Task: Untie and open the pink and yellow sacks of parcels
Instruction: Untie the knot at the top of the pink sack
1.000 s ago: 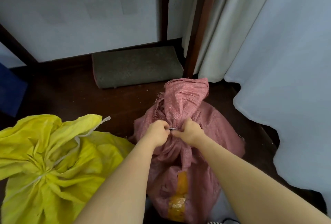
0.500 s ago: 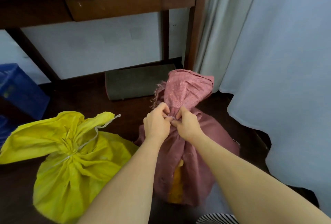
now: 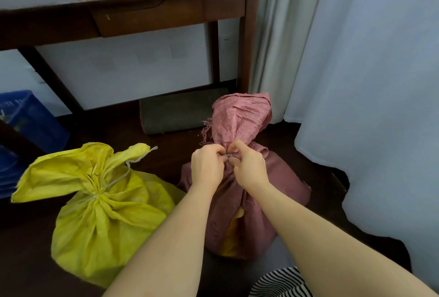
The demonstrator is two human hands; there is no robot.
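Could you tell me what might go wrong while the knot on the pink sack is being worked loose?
1. Both hands, left hand and right hand, pinch the thin tie at the neck of the pink sack. It looks tight, so fingers may slip.
2. The sack's top edge is frayed; hard pulling could tear the weave instead of freeing the knot.
3. The sack stands upright; tugging sideways might tip it toward the yellow sack.

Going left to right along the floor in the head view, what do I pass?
Blue crate → yellow sack → left hand → right hand, both on the pink sack → curtain.
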